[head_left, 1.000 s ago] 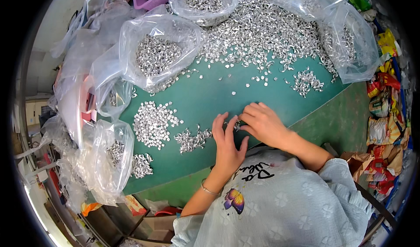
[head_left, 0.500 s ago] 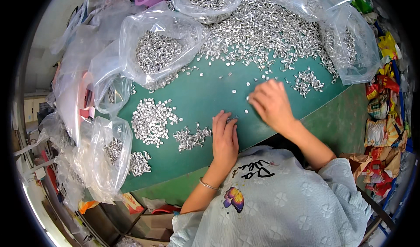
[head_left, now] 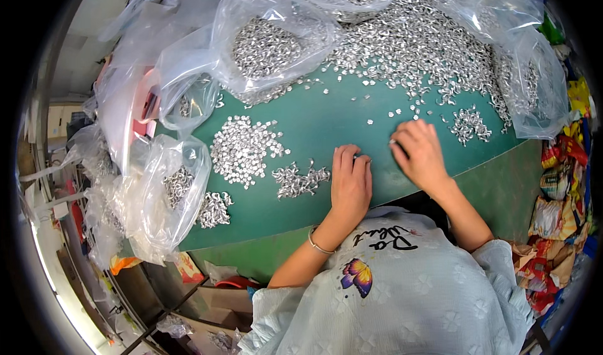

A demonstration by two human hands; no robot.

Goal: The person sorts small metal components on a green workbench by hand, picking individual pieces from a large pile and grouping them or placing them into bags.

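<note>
The left hand (head_left: 352, 185) rests on the green table (head_left: 308, 125), its fingers close together and bent downward; a small piece partly shows by the fingertips, mostly hidden, and whether it is pinched cannot be determined. The right hand (head_left: 419, 151) is apart from the left, over the table, with fingers bent inward and the thumb near the forefinger. A small silvery piece (head_left: 393, 142) shows at those two tips; a firm grip on it cannot be confirmed. Just left of the left hand lies a small heap of curved metal pieces (head_left: 300, 180); beyond it is a flat spread of small rounded silvery pieces (head_left: 242, 151). A further small heap (head_left: 215, 209) lies beside a clear plastic bag (head_left: 154, 213) at the near left. A few loose pieces (head_left: 370, 122) lie farther in from the hands, below the large mass of silvery pieces (head_left: 421, 41) covering the far side. A separate cluster (head_left: 470, 125) lies to the right of the right hand. An open clear bag (head_left: 221, 34), at the far left, contains similar curved parts. A bracelet (head_left: 320, 242) encircles the left wrist.
</note>
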